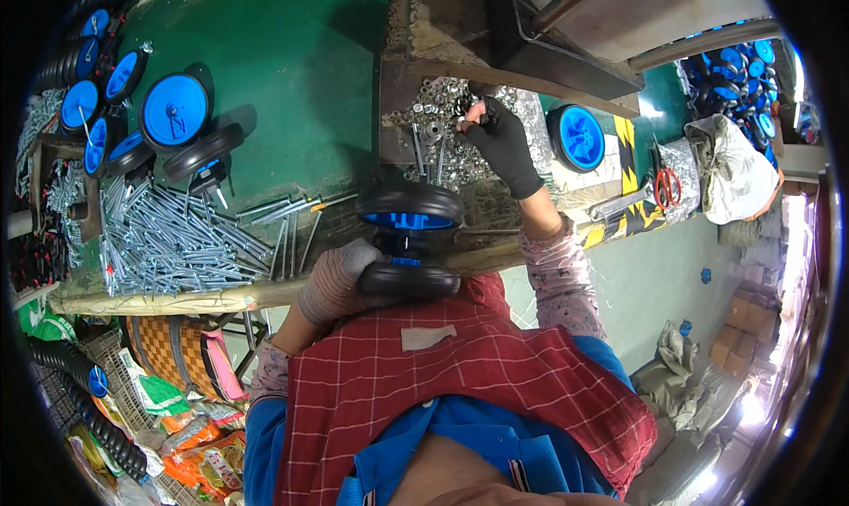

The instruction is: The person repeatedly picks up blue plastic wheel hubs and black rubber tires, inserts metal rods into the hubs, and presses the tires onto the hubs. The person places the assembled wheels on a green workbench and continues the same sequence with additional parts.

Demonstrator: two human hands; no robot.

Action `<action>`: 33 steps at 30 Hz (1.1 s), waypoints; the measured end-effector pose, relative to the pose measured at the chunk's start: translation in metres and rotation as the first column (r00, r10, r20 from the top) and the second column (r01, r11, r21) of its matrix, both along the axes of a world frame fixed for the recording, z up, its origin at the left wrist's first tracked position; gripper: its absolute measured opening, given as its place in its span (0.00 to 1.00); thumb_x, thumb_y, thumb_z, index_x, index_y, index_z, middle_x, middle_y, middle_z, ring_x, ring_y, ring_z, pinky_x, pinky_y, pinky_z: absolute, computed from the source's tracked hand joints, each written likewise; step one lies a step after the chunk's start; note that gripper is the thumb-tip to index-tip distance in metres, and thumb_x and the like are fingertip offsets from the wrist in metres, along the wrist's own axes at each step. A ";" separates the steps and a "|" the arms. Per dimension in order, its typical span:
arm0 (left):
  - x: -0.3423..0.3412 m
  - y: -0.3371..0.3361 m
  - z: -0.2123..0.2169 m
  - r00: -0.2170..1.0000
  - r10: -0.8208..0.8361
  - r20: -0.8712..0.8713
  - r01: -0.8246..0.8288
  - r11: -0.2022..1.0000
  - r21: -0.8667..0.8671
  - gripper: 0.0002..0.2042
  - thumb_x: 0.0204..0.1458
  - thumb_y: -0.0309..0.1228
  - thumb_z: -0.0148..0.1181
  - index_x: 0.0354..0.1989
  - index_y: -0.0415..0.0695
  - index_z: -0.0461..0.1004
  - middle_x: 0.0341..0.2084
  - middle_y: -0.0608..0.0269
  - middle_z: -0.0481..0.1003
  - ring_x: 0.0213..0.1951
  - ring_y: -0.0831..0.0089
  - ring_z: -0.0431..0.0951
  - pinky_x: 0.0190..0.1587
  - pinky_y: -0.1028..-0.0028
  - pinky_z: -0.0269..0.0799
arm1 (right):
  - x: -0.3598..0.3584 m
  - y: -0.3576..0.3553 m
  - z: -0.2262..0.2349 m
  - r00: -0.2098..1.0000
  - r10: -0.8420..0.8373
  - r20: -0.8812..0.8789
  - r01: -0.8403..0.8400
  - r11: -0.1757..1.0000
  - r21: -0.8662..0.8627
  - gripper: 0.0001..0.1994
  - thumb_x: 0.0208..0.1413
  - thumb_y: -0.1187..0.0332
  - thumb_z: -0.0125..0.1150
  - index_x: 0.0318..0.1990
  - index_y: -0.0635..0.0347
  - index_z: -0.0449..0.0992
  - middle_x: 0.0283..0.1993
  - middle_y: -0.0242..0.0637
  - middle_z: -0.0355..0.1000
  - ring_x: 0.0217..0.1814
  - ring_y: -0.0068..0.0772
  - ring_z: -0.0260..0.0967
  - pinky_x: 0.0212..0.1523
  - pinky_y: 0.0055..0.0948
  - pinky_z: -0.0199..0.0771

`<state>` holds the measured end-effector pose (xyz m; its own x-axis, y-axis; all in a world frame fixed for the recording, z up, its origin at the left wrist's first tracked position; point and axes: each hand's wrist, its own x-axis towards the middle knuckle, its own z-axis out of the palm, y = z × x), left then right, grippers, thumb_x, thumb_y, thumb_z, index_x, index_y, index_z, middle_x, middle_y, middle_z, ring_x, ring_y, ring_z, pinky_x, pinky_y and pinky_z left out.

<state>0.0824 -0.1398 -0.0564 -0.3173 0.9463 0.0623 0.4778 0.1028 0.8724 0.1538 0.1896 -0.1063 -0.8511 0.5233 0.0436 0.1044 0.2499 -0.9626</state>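
Against the bench's front edge, my left hand (pixel 340 280), in a pale knitted glove, is closed on a twin-wheel caster (pixel 409 207) with black tyres and blue hubs. Its two wheels stand one behind the other, joined by a dark middle piece. My right hand (pixel 504 143), in a black fingerless glove, reaches over a heap of small metal nuts (pixel 433 108) under a metal frame. Thumb and fingers are pinched together there; whatever they hold is too small to make out. Beside that hand, to the right, lies a single blue-hubbed wheel (pixel 577 138).
Long bolts (pixel 177 241) lie heaped on the left of the green bench (pixel 292 55), with several blue-hubbed wheels (pixel 175 111) behind. A heavy metal frame (pixel 566 55) stands beyond the nuts. Right are red-handled scissors (pixel 667 187) and a pale sack (pixel 738 170).
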 end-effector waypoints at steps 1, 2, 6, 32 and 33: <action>0.000 0.000 0.001 1.000 0.000 -0.011 0.000 1.000 0.011 0.23 0.28 0.39 0.82 0.30 0.46 0.74 0.26 0.57 0.74 0.29 0.54 0.77 0.32 0.62 0.73 | 0.000 -0.002 0.001 1.000 -0.013 0.006 0.013 1.000 -0.020 0.05 0.53 0.74 0.62 0.37 0.60 0.81 0.29 0.29 0.77 0.34 0.18 0.72 0.38 0.22 0.72; 0.000 0.001 0.001 1.000 0.000 -0.022 0.001 1.000 0.023 0.23 0.28 0.39 0.82 0.30 0.46 0.74 0.26 0.57 0.74 0.30 0.54 0.77 0.32 0.62 0.73 | 0.001 -0.005 0.004 1.000 -0.025 0.013 0.026 0.999 -0.041 0.05 0.53 0.74 0.62 0.37 0.60 0.81 0.29 0.28 0.76 0.34 0.17 0.71 0.38 0.21 0.71; 0.002 -0.002 -0.006 0.999 0.029 -0.039 -0.027 0.999 0.033 0.23 0.28 0.39 0.82 0.30 0.46 0.74 0.26 0.57 0.74 0.30 0.54 0.77 0.33 0.62 0.73 | 0.005 -0.008 0.009 0.997 -0.050 0.051 0.053 0.997 -0.061 0.05 0.57 0.74 0.63 0.39 0.63 0.79 0.31 0.27 0.76 0.33 0.15 0.70 0.36 0.19 0.71; 0.006 0.002 -0.004 0.997 0.014 -0.072 -0.016 1.000 -0.019 0.23 0.30 0.39 0.82 0.31 0.45 0.73 0.26 0.57 0.75 0.29 0.56 0.78 0.34 0.63 0.74 | -0.003 -0.036 0.025 0.999 -0.039 0.031 0.035 0.992 0.121 0.10 0.61 0.68 0.63 0.43 0.65 0.83 0.34 0.33 0.81 0.36 0.17 0.73 0.40 0.19 0.72; 0.006 0.003 -0.003 0.996 0.000 -0.086 -0.001 1.000 -0.013 0.23 0.31 0.38 0.81 0.31 0.44 0.72 0.26 0.56 0.75 0.29 0.56 0.79 0.34 0.63 0.74 | 0.000 -0.036 0.024 0.998 -0.044 0.049 0.040 0.996 0.083 0.12 0.62 0.66 0.62 0.45 0.66 0.81 0.36 0.34 0.81 0.37 0.18 0.73 0.41 0.20 0.73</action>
<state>0.0882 -0.1366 -0.0595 -0.3118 0.9470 0.0769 0.5512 0.1144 0.8265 0.1542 0.1538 -0.0819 -0.8308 0.5547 0.0454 0.1642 0.3223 -0.9323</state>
